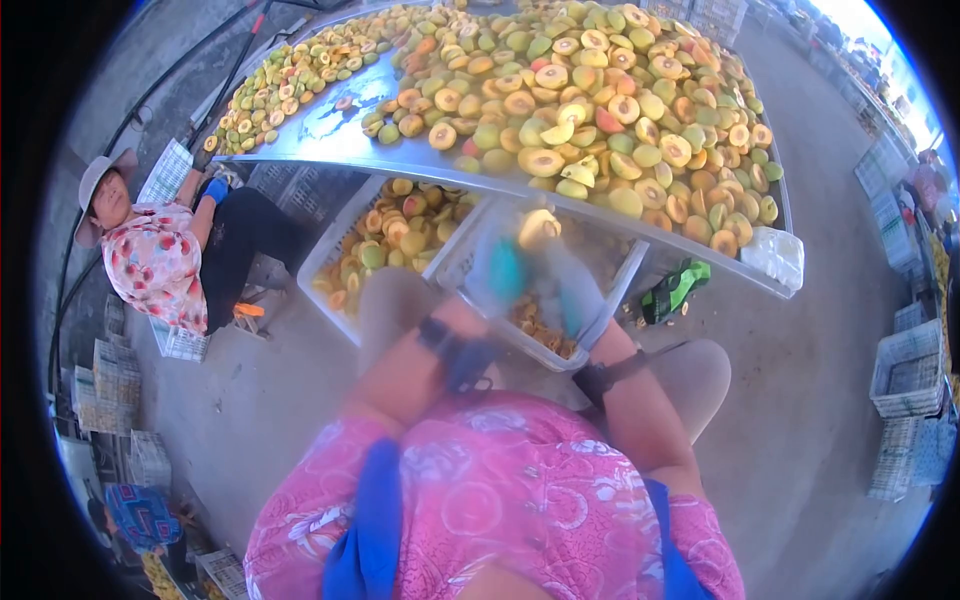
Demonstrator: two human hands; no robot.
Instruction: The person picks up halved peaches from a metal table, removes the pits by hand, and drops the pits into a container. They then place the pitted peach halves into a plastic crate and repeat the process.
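Both my gloved hands are smeared by motion above a white plastic crate (456,270) between my knees. At the fingertips of my left hand (497,264), in a glove with a teal patch, is a blurred yellow peach half (540,229); the fingers look closed on it. My right hand (575,293), in a pale glove, is just right of that half. Its fingers are too blurred to tell whether they hold anything. Small brown-yellow pieces (540,328) lie in the crate under my hands. A heap of halved peaches (600,110) covers much of the metal table (330,140) ahead.
Left of my crate, another crate (340,318) holds peach halves. A seated person (155,250) in a hat is at the left. A green-and-black bag (676,290) lies under the table's right side. Stacked crates (905,370) stand at the far right.
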